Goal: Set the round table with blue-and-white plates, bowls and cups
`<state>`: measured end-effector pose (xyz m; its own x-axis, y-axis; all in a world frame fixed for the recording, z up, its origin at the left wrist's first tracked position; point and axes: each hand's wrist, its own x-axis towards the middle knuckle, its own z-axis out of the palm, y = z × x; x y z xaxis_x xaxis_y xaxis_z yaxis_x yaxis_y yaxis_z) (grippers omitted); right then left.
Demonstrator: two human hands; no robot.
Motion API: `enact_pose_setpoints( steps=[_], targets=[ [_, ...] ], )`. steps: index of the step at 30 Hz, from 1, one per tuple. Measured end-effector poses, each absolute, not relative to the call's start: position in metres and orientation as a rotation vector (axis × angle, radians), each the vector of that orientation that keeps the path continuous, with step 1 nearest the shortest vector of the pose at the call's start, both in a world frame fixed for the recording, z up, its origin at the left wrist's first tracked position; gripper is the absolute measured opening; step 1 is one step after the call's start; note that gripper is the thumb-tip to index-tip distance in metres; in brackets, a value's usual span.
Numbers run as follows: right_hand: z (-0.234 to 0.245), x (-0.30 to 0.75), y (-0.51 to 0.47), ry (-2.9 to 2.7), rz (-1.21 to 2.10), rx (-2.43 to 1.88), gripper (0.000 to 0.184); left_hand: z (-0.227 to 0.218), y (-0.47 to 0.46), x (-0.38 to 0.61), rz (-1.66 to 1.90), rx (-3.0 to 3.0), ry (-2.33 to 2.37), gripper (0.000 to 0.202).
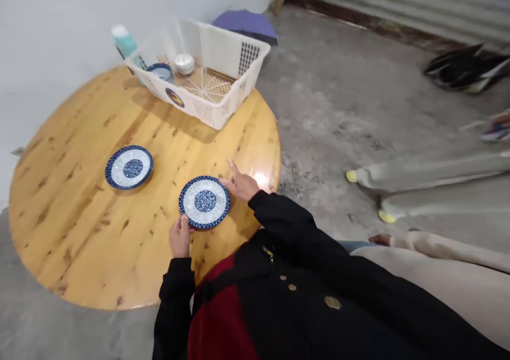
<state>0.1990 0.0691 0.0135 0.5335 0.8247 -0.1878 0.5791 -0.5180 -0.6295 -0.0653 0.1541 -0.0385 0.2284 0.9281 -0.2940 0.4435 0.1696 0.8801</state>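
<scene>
Both hands (pixel 180 236) (pixel 240 183) hold a blue-rimmed plate (pixel 204 202) on the round table (pixel 79 232).

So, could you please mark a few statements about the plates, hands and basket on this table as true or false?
1. A near plate and a far plate lie apart on the table. True.
2. Both hands are at the far plate. False: the left hand grips the near plate's rim, and the right hand is at its other side.
3. The basket stands on the floor. False: it stands at the table's far edge.
4. The right hand's fingers are stretched out. True.
</scene>
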Motion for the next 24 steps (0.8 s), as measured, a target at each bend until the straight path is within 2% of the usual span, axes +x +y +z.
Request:
enact_pose_setpoints(
  steps=[4,11,24],
  targets=[
    [0.005,0.197,0.052,-0.972,0.677,-2.24,0.045,-0.036,0.149,-0.075,0.467,1.394,1.399,0.047],
    [-0.045,0.187,-0.012,-0.664,0.719,-1.854,0.043,-0.018,0.139,-0.117,0.605,1.315,1.541,0.057],
    [-0.006,0.154,0.0,-0.659,0.701,-1.66,0.038,0.009,0.095,-0.178,0.596,1.239,1.609,0.069]
  ],
)
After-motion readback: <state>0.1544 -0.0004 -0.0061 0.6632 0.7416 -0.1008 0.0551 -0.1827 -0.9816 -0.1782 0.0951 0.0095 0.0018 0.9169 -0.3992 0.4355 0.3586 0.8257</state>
